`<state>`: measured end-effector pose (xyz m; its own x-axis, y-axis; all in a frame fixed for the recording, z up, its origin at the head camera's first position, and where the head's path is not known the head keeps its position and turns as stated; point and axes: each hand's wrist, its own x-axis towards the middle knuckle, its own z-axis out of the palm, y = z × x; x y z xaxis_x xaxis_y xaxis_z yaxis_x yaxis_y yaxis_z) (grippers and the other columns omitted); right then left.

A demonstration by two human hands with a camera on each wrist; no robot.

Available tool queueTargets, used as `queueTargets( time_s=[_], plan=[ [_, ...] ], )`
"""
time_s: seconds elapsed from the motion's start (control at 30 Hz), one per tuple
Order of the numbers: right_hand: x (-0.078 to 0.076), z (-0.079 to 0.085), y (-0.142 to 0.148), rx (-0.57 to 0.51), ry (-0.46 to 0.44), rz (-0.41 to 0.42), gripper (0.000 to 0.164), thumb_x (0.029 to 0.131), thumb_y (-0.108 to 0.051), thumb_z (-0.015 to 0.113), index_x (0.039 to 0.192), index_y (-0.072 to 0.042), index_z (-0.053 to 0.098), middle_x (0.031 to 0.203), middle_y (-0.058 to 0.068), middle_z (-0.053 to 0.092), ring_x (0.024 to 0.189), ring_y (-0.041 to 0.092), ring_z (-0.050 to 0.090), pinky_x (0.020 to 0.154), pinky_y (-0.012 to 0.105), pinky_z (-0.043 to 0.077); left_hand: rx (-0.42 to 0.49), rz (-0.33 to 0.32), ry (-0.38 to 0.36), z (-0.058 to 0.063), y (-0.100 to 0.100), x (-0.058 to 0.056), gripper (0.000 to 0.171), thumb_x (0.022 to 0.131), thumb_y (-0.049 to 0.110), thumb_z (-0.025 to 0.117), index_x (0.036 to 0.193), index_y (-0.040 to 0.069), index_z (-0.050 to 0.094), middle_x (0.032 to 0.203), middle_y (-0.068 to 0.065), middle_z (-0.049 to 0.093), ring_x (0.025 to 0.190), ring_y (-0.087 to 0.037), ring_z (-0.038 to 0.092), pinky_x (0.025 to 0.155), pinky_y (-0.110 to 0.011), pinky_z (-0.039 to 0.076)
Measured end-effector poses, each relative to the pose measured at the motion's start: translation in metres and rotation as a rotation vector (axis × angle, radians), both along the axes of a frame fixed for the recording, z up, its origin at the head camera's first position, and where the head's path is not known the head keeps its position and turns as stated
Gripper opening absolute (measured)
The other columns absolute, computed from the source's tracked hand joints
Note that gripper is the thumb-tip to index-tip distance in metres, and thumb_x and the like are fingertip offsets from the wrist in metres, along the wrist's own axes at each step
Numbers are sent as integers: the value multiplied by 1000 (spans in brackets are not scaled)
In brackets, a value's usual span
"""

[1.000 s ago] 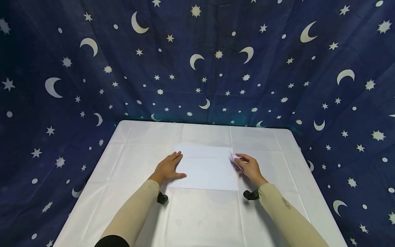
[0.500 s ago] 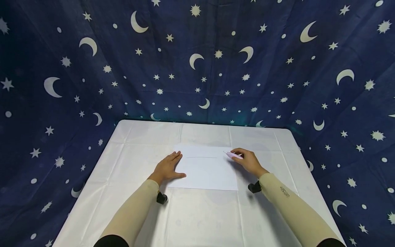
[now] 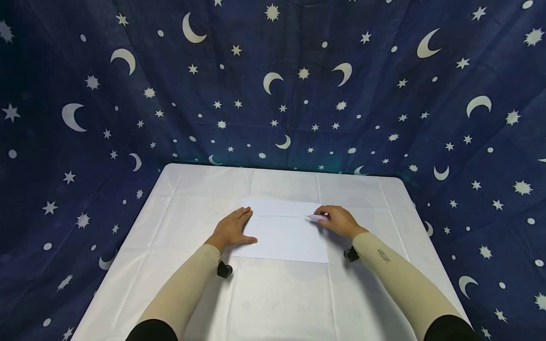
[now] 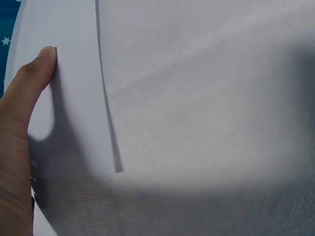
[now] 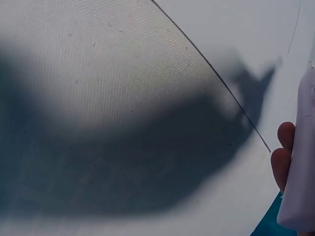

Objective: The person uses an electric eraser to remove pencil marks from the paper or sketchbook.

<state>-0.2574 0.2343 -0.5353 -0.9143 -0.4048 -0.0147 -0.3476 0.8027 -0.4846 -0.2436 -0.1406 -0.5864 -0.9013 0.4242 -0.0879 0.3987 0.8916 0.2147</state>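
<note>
Leftward and slightly nearer the wearer, the right hand point(image 3: 340, 221) is shifting since the last head frame, bringing the pen point(image 3: 319, 217) closer to the end of the line point(image 3: 279, 216); the left hand is holding its place. From the head, the right hand is pinching the pen, its tip pointing left of that grip over the paper point(image 3: 281, 241), while the left hand point(image 3: 232, 229) is pressing flat on the paper's left edge, thumb spread. Thin and light, the paper is probably bending and sliding easily, so it is wanting a flat palm. From the left wrist, the thumb point(image 4: 37, 71) is lying over the paper. From the right wrist, fingertips point(image 5: 283, 164) are supporting the barrel, which is looking light, stiff and perhaps slippery, best held near the tip; whether that tip is touching, I am not managing to tell.
</note>
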Motion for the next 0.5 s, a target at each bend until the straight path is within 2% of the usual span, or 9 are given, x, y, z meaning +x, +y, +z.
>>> queueTargets(
  time_s=[0.23, 0.5],
  plan=[
    [-2, 2, -3, 32, -9, -21, 24, 81, -24, 67, 105, -24, 64, 102, -6, 62, 84, 13, 53, 78, 33, 43, -26, -48, 45, 3, 3, -3, 100, 65, 78, 49, 141, 15, 31, 146, -3, 25, 133, -22, 19, 108, -40, 11],
    [-2, 4, -2, 21, -31, -30, 26, 79, -20, 70, 105, -21, 65, 101, -4, 62, 84, 16, 53, 78, 35, 43, -30, -85, 88, 4, 4, -7, 96, 66, 78, 47, 139, 17, 36, 142, -3, 29, 130, -23, 23, 107, -40, 14]
  ],
)
